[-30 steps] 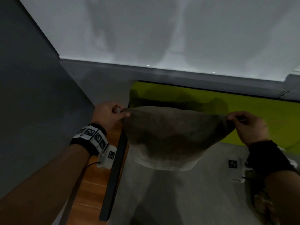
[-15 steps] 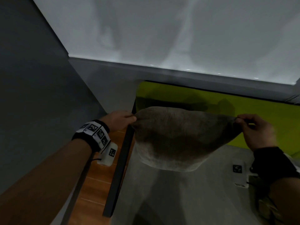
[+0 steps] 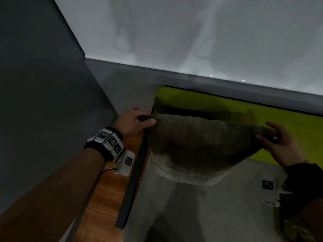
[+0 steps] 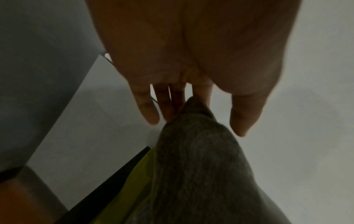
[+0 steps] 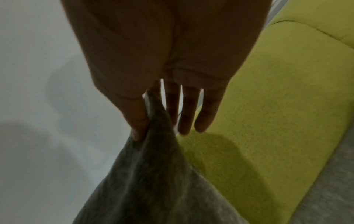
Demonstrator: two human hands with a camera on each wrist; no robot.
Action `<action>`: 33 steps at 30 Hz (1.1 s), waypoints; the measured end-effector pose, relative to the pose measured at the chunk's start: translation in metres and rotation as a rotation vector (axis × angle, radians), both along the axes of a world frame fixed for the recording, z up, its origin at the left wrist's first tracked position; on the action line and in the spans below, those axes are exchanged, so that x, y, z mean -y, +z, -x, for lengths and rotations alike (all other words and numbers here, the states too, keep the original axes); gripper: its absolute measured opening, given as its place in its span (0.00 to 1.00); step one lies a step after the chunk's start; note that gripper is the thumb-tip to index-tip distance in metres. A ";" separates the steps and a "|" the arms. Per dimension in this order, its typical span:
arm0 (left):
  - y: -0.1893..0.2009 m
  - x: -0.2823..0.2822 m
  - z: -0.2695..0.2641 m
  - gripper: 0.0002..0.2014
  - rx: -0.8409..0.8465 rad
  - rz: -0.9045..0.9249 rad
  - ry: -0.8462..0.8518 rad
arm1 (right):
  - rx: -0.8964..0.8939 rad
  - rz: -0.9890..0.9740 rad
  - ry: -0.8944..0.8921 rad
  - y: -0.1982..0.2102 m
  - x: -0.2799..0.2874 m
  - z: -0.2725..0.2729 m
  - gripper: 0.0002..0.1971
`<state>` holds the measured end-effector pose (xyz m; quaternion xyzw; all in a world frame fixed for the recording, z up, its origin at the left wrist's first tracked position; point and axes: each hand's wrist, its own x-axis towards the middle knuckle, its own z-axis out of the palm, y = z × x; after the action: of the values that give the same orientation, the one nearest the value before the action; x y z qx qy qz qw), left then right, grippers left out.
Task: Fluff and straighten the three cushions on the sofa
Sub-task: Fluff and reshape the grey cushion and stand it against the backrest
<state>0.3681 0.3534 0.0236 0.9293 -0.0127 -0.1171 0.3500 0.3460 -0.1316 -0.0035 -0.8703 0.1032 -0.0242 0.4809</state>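
A grey-brown cushion (image 3: 197,147) hangs upright in front of the yellow-green sofa backrest (image 3: 218,105), its lower edge down by the grey seat (image 3: 209,210). My left hand (image 3: 146,119) holds its top left corner, thumb lying over the fabric. In the left wrist view that corner (image 4: 193,106) sits against my nearly straight fingers. My right hand (image 3: 267,131) pinches the top right corner. In the right wrist view my thumb (image 5: 138,118) presses the fabric (image 5: 157,151) against the forefinger while the other fingers stretch out. No other cushion is in view.
A black sofa side rail (image 3: 134,180) runs down the seat's left edge, with wooden floor (image 3: 108,198) beside it. A dark grey wall (image 3: 43,102) stands close on the left, and a white wall (image 3: 192,32) rises behind the sofa.
Both hands keep the cushion's top corners. My right hand's fingers have uncurled and spread, leaving a thumb pinch. The view has shifted slightly.
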 end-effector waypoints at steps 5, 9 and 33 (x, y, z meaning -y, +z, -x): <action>0.001 -0.011 -0.003 0.07 0.119 0.031 0.074 | -0.041 0.080 -0.059 0.004 0.011 0.006 0.16; -0.009 0.002 -0.012 0.11 0.052 0.198 0.251 | -0.017 -0.088 -0.092 -0.001 0.005 0.010 0.08; -0.009 -0.005 -0.022 0.12 0.131 0.354 0.187 | -0.062 -0.356 0.030 0.007 0.046 0.030 0.41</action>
<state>0.3897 0.3586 0.0146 0.8561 0.0306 -0.0193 0.5155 0.3164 -0.1780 0.0039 -0.7732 0.1077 0.0282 0.6243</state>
